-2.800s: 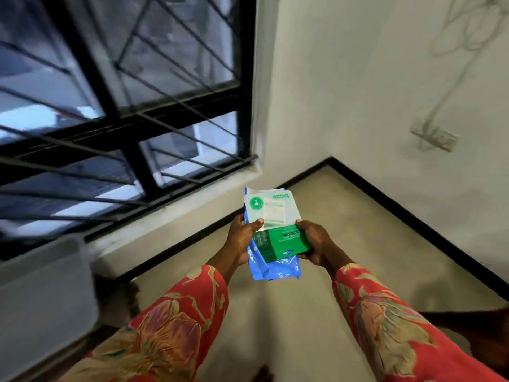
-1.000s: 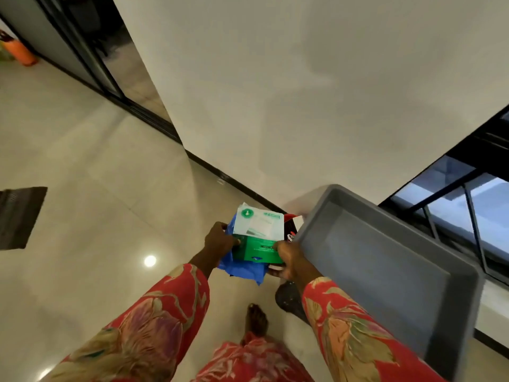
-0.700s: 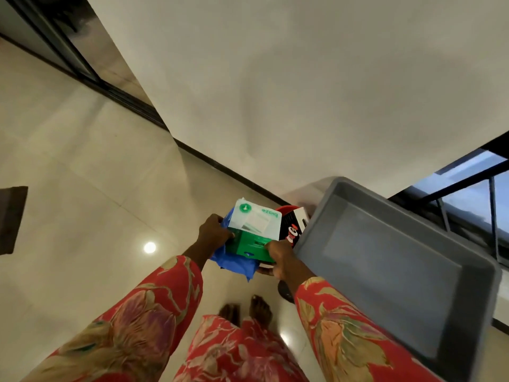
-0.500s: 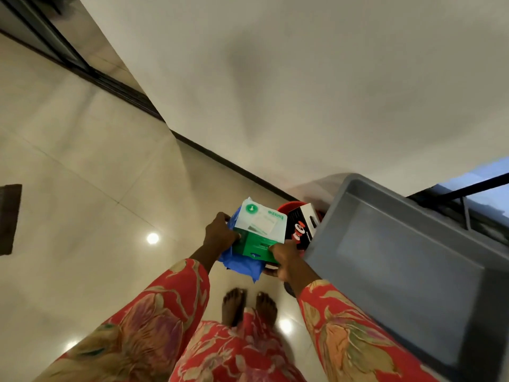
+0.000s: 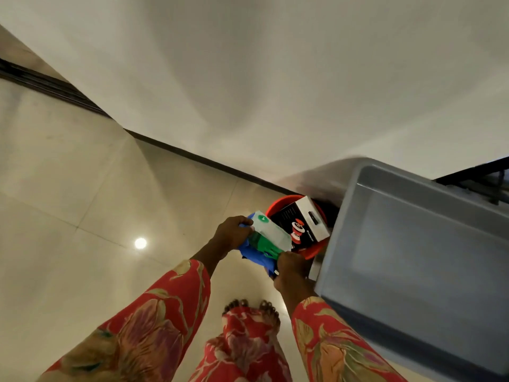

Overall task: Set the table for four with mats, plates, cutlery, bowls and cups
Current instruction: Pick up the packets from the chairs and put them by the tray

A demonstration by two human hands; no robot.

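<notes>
Both hands hold a small stack of packets in front of me: a white and green packet (image 5: 268, 234) on top of a blue plastic one (image 5: 254, 256). My left hand (image 5: 230, 234) grips the stack's left end. My right hand (image 5: 289, 267) grips its near right corner. The stack hangs tilted just left of a red bucket (image 5: 312, 252) on the floor. No mats, plates, cutlery, bowls or cups are in view.
A black and white box (image 5: 304, 221) stands inside the red bucket. A large empty grey tub (image 5: 421, 260) sits close on my right, at arm height. A white wall with a dark skirting (image 5: 192, 157) runs behind. My bare feet (image 5: 252, 306) stand on glossy beige tiles.
I have turned from the window corner to the wall by the grey tub. The packets have moved down and towards the red bucket, tilting more; both hands keep their hold.
</notes>
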